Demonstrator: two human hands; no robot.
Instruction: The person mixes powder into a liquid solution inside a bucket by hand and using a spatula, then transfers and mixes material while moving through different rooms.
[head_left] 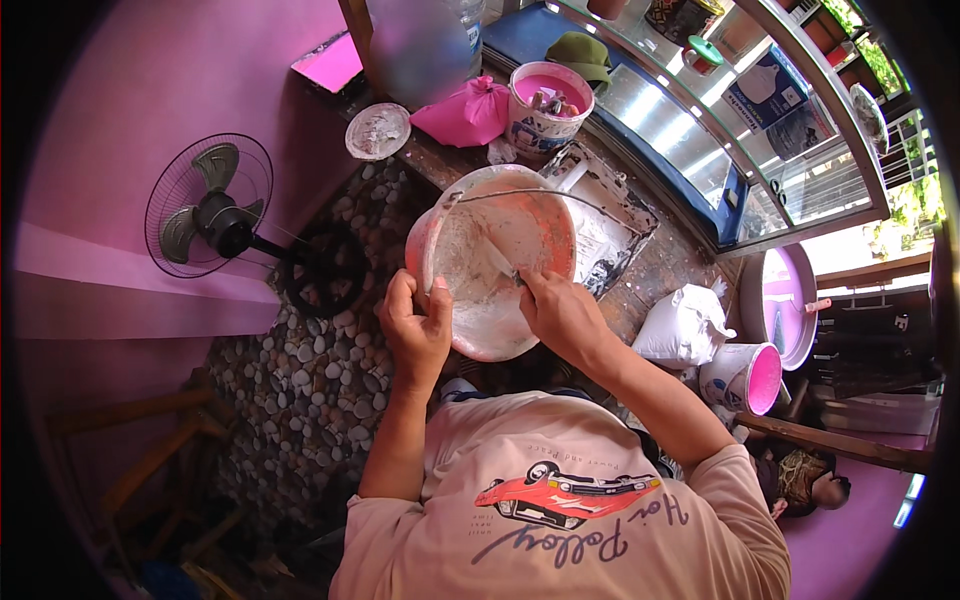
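A whitish plaster-smeared bucket [555,235] with a thin wire handle stands tilted toward me in the middle of the head view. My left hand [418,318] is closed on its near left rim, thumb over the edge. In my right hand [555,310] is a putty knife [497,262], held by its dark handle. Its pale blade reaches down into the bucket, against the whitish, powdery or pasty stuff inside. I cannot tell whether that stuff is wet or dry.
A messy paint tray [610,245] lies right behind the bucket. Beyond stand a pink bag [470,118], a paint bucket [540,135] and a glass case [690,130]. A fan [225,225] is at left; a white sack [685,325] and pail [728,378] at right.
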